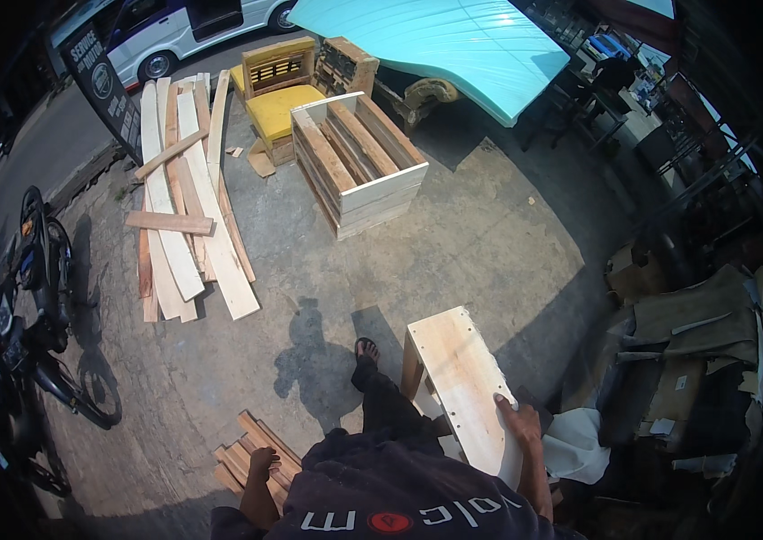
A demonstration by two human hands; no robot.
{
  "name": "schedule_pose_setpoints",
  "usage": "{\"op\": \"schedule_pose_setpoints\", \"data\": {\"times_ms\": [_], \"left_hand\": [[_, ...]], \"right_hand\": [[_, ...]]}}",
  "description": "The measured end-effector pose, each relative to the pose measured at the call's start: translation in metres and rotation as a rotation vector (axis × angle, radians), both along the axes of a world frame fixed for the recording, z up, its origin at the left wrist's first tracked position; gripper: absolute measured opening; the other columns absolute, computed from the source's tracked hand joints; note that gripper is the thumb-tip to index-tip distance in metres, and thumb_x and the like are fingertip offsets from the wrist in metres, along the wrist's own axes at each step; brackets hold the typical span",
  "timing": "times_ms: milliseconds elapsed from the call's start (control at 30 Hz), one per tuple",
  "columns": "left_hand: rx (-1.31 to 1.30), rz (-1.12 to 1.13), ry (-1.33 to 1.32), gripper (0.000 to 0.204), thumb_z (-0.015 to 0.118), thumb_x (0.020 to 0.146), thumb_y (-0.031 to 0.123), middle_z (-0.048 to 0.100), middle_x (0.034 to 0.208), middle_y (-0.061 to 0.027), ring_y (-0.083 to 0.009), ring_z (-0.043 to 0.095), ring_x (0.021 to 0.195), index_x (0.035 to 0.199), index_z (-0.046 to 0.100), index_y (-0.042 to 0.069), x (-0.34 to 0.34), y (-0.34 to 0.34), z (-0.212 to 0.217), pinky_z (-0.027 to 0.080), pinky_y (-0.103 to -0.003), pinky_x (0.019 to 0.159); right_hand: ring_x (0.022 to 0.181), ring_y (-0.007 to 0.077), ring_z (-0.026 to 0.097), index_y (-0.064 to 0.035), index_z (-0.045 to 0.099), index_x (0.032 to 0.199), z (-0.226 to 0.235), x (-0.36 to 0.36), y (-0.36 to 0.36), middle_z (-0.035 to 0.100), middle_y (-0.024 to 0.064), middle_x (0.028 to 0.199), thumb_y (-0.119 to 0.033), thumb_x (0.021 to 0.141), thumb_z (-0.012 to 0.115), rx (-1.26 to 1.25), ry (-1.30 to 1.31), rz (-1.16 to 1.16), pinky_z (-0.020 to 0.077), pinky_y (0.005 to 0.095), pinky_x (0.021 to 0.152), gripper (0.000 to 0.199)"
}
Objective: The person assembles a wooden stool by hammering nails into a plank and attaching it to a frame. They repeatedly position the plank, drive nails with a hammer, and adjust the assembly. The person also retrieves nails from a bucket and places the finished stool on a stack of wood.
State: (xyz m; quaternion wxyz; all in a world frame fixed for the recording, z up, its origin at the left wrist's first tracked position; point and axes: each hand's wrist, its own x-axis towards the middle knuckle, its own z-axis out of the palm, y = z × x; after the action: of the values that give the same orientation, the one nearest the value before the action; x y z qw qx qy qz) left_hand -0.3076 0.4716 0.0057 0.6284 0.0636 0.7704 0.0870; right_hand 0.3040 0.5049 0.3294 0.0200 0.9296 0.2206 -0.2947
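Observation:
Beside my right leg stands a wooden frame (pixel 459 373) with a pale board on top and dark nail or screw holes along its edges. My right hand (pixel 521 423) grips the board's right edge, thumb on the top face and the other fingers over the side, partly hidden. On my left, my left hand (pixel 263 462) hangs above a small stack of wooden slats (pixel 251 436). Its fingers look curled in; whatever they hold, if anything, is too small to make out.
Long planks (pixel 188 189) lie piled at the front left. A slatted wooden frame (pixel 381 193) stands ahead, near a yellow-seated chair frame (pixel 282 103) and a turquoise-covered sheet (pixel 453 54). A motorcycle (pixel 39 333) is parked left; fabric scraps (pixel 696 315) heap up at right.

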Motion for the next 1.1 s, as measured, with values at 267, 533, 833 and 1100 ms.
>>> {"op": "schedule_pose_setpoints", "data": {"times_ms": [267, 533, 833, 1100], "left_hand": [[0.378, 0.008, -0.136, 0.034, 0.053, 0.101, 0.028, 0.069, 0.092, -0.0116, -0.0188, 0.067, 0.074, 0.114, 0.064, -0.001, 0.141, 0.212, 0.067, 0.055, -0.034, 0.065], [0.789, 0.408, -1.426, 0.084, 0.055, 0.100, 0.060, 0.050, 0.144, -0.0254, -0.0403, 0.055, 0.129, 0.155, 0.033, 0.001, 0.241, 0.462, 0.207, 0.054, -0.052, 0.102], [0.625, 0.686, -1.953, 0.102, 0.060, 0.095, 0.062, 0.042, 0.146, -0.0327, -0.0479, 0.056, 0.125, 0.163, 0.012, 0.002, 0.274, 0.586, 0.229, 0.056, -0.058, 0.100], [0.813, 0.560, -2.042, 0.093, 0.057, 0.098, 0.060, 0.037, 0.153, -0.0302, -0.0472, 0.052, 0.130, 0.163, 0.016, 0.006, 0.317, 0.723, 0.215, 0.059, -0.056, 0.096]], "right_hand": [[0.105, 0.0434, 0.072, 0.0124, 0.070, 0.116, 0.084, 0.005, 0.220, 0.071, 0.0361, 0.104, -0.082, 0.084, 0.055, -0.075, 0.089, 0.437, 0.0553, 0.0508, 0.093, 0.101], [0.056, 0.0339, 0.071, 0.0097, 0.069, 0.100, 0.236, -0.023, 0.383, 0.063, 0.0169, 0.055, -0.076, 0.089, 0.061, 0.260, -0.135, 1.226, 0.0573, 0.0461, 0.058, 0.087], [0.056, 0.0304, 0.070, -0.0028, 0.062, 0.094, 0.236, -0.038, 0.542, 0.066, 0.0095, 0.062, -0.076, 0.088, 0.062, 0.520, -0.340, 1.699, 0.0554, 0.0418, 0.050, 0.073], [0.058, 0.0283, 0.070, -0.0047, 0.063, 0.098, 0.230, 0.025, 0.684, 0.067, 0.0059, 0.065, -0.071, 0.087, 0.068, 0.659, -0.387, 1.778, 0.0545, 0.0402, 0.050, 0.067]]}}
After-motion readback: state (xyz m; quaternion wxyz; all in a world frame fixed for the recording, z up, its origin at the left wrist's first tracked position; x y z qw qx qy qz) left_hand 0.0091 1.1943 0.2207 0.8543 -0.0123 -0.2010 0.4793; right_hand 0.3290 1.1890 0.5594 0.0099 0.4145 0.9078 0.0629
